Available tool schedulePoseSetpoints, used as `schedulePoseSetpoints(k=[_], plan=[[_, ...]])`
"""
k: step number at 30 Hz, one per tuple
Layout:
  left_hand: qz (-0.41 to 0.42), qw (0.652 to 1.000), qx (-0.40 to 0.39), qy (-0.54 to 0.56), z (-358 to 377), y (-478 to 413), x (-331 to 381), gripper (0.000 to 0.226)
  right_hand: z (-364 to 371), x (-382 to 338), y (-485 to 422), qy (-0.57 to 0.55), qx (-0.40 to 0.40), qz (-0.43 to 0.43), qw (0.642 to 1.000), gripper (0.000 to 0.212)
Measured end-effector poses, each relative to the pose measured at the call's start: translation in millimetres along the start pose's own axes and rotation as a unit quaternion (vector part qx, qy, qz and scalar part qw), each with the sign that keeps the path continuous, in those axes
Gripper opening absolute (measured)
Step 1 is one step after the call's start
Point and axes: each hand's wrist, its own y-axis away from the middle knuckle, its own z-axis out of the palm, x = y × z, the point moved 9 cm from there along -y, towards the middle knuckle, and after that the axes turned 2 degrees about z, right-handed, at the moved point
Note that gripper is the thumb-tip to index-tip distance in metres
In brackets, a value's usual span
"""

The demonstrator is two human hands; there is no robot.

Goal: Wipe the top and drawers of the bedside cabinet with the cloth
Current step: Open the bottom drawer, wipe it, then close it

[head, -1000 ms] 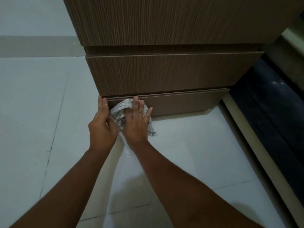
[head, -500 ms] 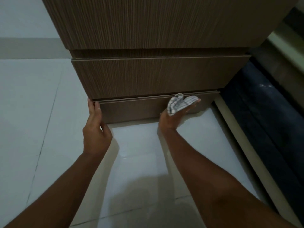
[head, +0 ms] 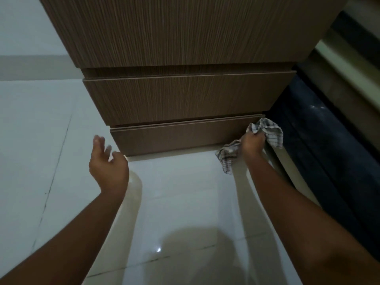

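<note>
A: Gripping the bunched checked white-and-grey cloth (head: pixel 267 130), the right hand (head: pixel 251 144) has its fingers clenched round it at the right end of the lowest brown wood-grain drawer front (head: pixel 174 136); one tail hangs below the knuckles, another bulges just beyond the fingertips.

B: And the left hand (head: pixel 108 167)?

A: Fingers released and spread, holding nothing, just off the drawer's left corner, over the pale glossy tiled floor (head: pixel 181 202).

B: How should this pass be done well?

A: In my judgement, flatten the cloth under the fingers so more fabric meets the wood-grain bedside cabinet (head: pixel 174 38), then stroke along the grain and into the grooves above the fingers.
</note>
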Motion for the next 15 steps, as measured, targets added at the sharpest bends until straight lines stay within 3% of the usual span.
schedulePoseSetpoints(k=[2,4,7,11,12,15], plan=[[-0.068,0.995,0.066,0.005,-9,5,-15,0.056,0,9,2,0.053,-0.046,0.023,0.997,0.04],[-0.08,0.996,0.037,-0.014,2,13,-16,0.04,16,24,12,0.094,-0.141,0.056,0.984,0.039],[-0.114,0.984,-0.14,-0.009,49,36,-15,0.024,48,29,43,0.088,-0.293,0.069,0.95,0.033],[-0.2,0.891,-0.404,-0.055,98,91,-5,0.058,76,-15,109,0.078,-0.447,0.02,0.891,0.014],[-0.214,0.871,-0.439,-0.058,103,101,-1,0.061,79,-25,123,0.088,-0.474,0.017,0.876,0.015],[-0.226,0.856,-0.464,-0.012,109,113,11,0.026,85,-47,143,0.087,-0.511,-0.009,0.855,0.015]])
